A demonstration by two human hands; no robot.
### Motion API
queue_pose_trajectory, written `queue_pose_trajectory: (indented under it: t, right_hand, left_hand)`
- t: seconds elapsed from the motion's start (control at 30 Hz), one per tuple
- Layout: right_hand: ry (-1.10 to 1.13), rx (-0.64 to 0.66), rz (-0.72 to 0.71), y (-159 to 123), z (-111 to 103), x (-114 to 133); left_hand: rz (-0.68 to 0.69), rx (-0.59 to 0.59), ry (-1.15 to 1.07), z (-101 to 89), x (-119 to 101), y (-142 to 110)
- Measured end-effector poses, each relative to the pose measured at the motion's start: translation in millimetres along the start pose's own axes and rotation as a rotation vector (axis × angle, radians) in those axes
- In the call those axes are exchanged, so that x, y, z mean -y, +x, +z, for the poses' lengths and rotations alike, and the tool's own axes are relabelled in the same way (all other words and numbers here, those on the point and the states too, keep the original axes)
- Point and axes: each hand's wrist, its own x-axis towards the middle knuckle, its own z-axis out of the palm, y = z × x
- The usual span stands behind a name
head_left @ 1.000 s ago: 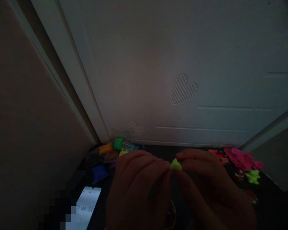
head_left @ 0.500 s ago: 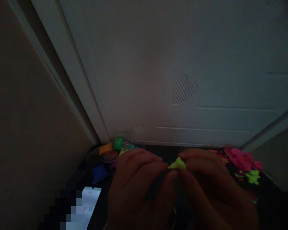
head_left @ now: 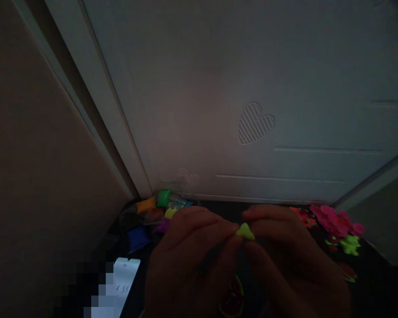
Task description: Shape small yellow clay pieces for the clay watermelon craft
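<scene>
Between my fingertips is a small yellow-green piece of soft modelling clay (head_left: 245, 232), pinched into a rounded, peaked lump. My left hand (head_left: 189, 260) grips its left side between thumb and forefinger. On the other side, my right hand (head_left: 295, 260) holds it with thumb and fingers. Below the hands, partly hidden, lies a dark red shape with a yellow-green rim (head_left: 232, 298) on the dark surface.
Packets of coloured clay, among them a blue packet (head_left: 137, 239) and an orange packet (head_left: 146, 205), lie at left. A lit phone (head_left: 126, 276) is nearer. Pink flower-like pieces (head_left: 333, 221) and a yellow-green piece (head_left: 350, 244) sit at right. Behind stands a white panel (head_left: 199, 110) with embossed hearts.
My fingertips have moved closer together around the clay, which looks more compact and rounder-topped. Both hands have shifted slightly, and more of the red, green-rimmed shape below shows.
</scene>
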Motion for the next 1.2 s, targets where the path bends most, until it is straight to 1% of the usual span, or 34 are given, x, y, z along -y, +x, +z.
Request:
queue_pose_trajectory:
  t: [0.1, 0.37, 0.5, 0.6, 0.77, 0.97, 1.07, 1.2]
  right_hand:
    - [-0.012, -0.002, 0.011, 1.9, 0.4, 1.3]
    - [0.028, 0.002, 0.039, 2.6, -3.9, 1.5]
    - [0.046, -0.019, 0.068, 2.3, -0.6, 0.9]
    - [0.048, -0.034, 0.071, 3.2, 0.9, 1.4]
    - [0.044, -0.016, 0.059, 2.8, -2.9, 1.2]
    - [0.041, -0.009, 0.061, 0.9, -2.6, -2.3]
    - [0.023, -0.027, 0.090, 2.4, -0.6, -2.8]
    - [-0.002, -0.008, 0.101, 4.3, -2.0, -3.0]
  left_hand:
    - [0.061, -0.011, 0.022, -0.5, 0.4, -2.0]
    - [0.085, 0.024, 0.054, -3.3, 0.7, -1.3]
    - [0.141, 0.036, 0.076, -3.3, 2.8, 0.5]
    - [0.129, 0.018, 0.081, -1.5, 2.9, 1.0]
    - [0.093, -0.011, 0.069, 0.4, 1.5, -0.3]
    - [0.115, 0.029, 0.081, -0.4, 1.8, 0.9]
    - [0.090, 0.015, 0.094, -0.5, 0.7, 0.7]
    - [0.104, 0.018, 0.078, 1.1, 0.1, 0.9]
